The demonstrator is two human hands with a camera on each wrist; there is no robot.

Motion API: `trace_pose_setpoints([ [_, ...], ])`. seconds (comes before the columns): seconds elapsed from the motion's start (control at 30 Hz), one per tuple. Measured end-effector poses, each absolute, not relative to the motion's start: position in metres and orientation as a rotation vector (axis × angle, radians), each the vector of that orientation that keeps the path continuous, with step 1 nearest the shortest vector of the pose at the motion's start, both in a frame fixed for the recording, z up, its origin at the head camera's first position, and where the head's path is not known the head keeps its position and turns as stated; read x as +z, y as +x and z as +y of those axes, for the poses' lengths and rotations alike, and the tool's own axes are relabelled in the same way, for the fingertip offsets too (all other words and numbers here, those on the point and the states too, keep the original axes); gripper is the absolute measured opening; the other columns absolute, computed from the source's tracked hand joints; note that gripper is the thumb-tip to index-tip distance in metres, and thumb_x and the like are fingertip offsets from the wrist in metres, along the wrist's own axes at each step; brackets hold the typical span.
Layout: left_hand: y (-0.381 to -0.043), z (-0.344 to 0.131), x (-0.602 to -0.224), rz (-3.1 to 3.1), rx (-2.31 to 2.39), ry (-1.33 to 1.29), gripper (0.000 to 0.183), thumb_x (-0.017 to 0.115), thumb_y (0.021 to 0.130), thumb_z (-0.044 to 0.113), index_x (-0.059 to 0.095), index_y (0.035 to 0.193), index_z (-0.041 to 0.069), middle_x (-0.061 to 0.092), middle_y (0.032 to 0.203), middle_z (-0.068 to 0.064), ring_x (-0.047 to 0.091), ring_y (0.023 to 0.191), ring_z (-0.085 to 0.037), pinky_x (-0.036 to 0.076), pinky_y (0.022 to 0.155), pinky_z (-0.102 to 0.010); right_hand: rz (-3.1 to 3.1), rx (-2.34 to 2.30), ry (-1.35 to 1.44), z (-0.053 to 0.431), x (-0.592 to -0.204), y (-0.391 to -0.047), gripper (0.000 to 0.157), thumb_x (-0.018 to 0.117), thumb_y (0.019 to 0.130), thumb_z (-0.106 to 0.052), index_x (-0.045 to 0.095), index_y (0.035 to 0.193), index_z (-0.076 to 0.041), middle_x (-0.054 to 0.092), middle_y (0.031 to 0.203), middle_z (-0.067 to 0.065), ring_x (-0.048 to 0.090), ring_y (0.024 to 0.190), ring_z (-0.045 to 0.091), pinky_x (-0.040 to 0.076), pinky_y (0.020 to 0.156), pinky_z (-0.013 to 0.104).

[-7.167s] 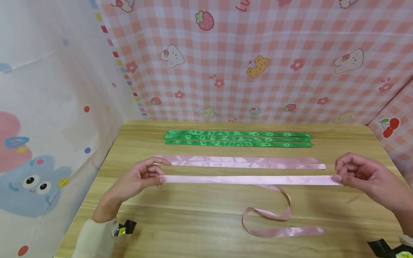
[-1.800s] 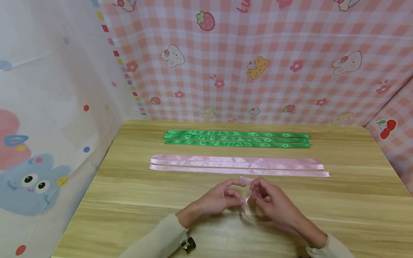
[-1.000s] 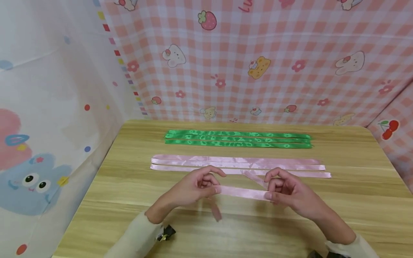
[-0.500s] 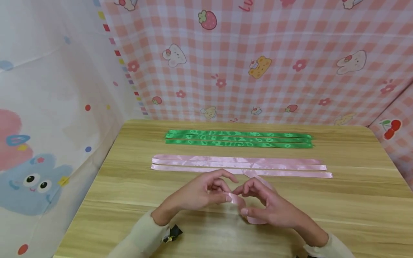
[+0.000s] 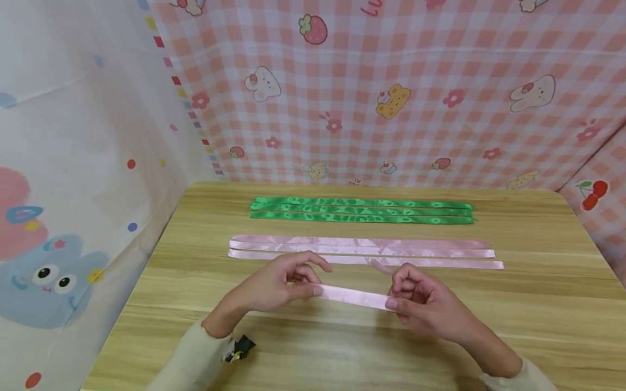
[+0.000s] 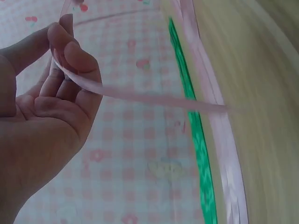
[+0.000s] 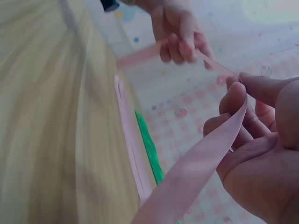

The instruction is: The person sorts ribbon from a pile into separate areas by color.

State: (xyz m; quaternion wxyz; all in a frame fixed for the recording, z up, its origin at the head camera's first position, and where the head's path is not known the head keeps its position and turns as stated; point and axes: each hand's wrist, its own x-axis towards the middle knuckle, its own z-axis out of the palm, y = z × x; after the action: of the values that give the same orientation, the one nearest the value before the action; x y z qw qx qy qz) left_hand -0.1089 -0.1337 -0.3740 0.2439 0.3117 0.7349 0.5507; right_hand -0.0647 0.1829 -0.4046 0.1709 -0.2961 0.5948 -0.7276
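A pink satin ribbon [image 5: 354,296] is stretched between my two hands above the table. My left hand [image 5: 279,282] pinches one point of it between thumb and fingers, and my right hand [image 5: 430,301] pinches another. From the left fingers a loose length of the ribbon [image 6: 154,99] trails off in the left wrist view. Another free length of the ribbon [image 7: 191,168] hangs from the right fingers in the right wrist view. Just beyond the hands, pink ribbon strips [image 5: 362,250] lie side by side, flat and straight; the left fingers partly overlap the nearest one in view.
Farther back, green ribbon strips [image 5: 362,210] lie parallel to the pink ones on the wooden table [image 5: 303,353]. A pink checked cloth [image 5: 342,98] hangs behind the table, and a white printed cloth [image 5: 98,136] hangs at the left.
The pink strip held earlier now lies beside the other pink ones. Both hands have picked up the curled loose ribbon; they came together, then drew apart, stretching a section.
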Motion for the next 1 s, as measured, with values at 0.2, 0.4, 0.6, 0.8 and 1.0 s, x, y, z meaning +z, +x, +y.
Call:
trace_pose_setpoints([
  [0.2,-0.113,-0.160,-0.371,2.093,1.556,0.801,0.029,0.070,0.092,0.005,0.059,0.118,0.009,0.072,0.083,-0.005,0.059,0.068,-0.014,0.050,0.062,-0.027,1.882,-1.889,-0.832,0.214,-0.400,-0.067,0.019,0.054,0.094,0.014,0.045,0.102,-0.001,0.056,0.074,0.009,0.041,0.053,0.025,0.036,0.040,0.035],
  [0.4,-0.116,-0.181,-0.370,2.121,1.585,0.811,0.026,0.065,0.093,0.000,0.058,0.118,0.004,0.071,0.084,-0.009,0.061,0.069,-0.017,0.051,0.062,-0.027,1.899,-1.844,-0.846,0.240,-0.397,-0.073,0.018,0.053,0.094,0.015,0.047,0.104,0.002,0.060,0.077,0.008,0.049,0.060,0.026,0.045,0.049,0.038],
  [0.6,-0.117,-0.201,-0.371,2.108,1.623,0.761,0.029,0.058,0.093,-0.009,0.055,0.121,-0.001,0.071,0.091,-0.020,0.065,0.077,-0.014,0.056,0.069,-0.030,1.921,-1.836,-0.885,0.261,-0.392,-0.075,0.021,0.049,0.092,0.021,0.045,0.104,0.004,0.057,0.076,0.016,0.045,0.059,0.029,0.044,0.049,0.038],
  [0.8,-0.117,-0.219,-0.371,2.152,1.644,0.654,0.028,0.064,0.093,-0.003,0.055,0.120,-0.001,0.073,0.090,-0.007,0.066,0.076,-0.013,0.055,0.068,-0.029,1.931,-1.837,-0.897,0.278,-0.388,-0.076,0.025,0.047,0.091,0.024,0.046,0.105,0.003,0.063,0.081,0.004,0.045,0.057,0.028,0.043,0.047,0.038],
  [1.0,-0.119,-0.231,-0.375,2.234,1.617,0.576,0.027,0.066,0.094,0.002,0.055,0.119,-0.001,0.073,0.088,-0.004,0.066,0.076,-0.013,0.055,0.068,-0.028,1.895,-1.877,-0.899,0.297,-0.391,-0.078,0.028,0.042,0.091,0.026,0.047,0.108,0.005,0.062,0.083,0.006,0.043,0.060,0.028,0.040,0.048,0.039],
])
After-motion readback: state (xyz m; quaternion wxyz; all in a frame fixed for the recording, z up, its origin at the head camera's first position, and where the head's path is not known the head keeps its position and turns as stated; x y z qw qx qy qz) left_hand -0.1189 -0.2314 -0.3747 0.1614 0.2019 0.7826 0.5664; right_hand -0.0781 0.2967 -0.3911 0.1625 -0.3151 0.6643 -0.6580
